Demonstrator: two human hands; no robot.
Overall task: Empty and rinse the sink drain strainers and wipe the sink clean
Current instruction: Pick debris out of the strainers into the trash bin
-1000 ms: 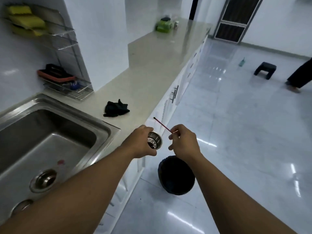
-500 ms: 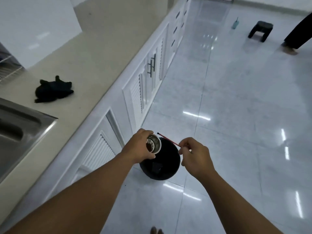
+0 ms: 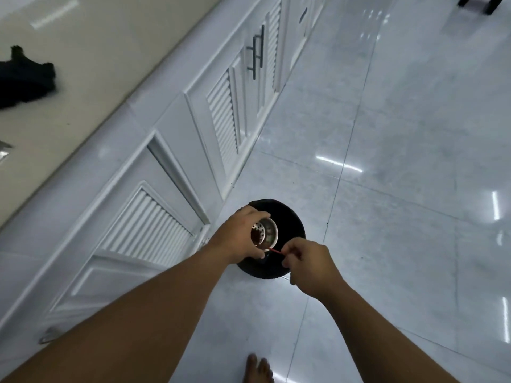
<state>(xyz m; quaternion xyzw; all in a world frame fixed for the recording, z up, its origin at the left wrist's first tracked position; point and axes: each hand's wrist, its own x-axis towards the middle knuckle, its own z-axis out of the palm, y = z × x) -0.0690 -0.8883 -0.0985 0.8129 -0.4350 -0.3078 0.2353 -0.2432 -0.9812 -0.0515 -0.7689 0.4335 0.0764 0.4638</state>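
My left hand (image 3: pixel 239 236) grips a round metal sink strainer (image 3: pixel 264 234), tipped on its side with its open mouth facing right, directly above a black trash bin (image 3: pixel 290 217) on the floor. My right hand (image 3: pixel 308 262) pinches a thin red stick (image 3: pixel 275 250) whose tip touches the strainer's lower rim. The strainer's perforated bottom shows inside. Only a corner of the sink (image 3: pixel 4 150) appears at the far left edge.
White louvred cabinet doors (image 3: pixel 226 111) run along the left under a beige countertop (image 3: pixel 91 67). A black cloth (image 3: pixel 25 81) lies on the counter. A dark stool (image 3: pixel 481 2) stands far back. My bare foot (image 3: pixel 258 369) is at the bottom, on glossy tile.
The view has tilted down from the sink and counter to the floor. Both hands have come over the bin, and the stick's tip has moved from above the strainer to its lower rim.
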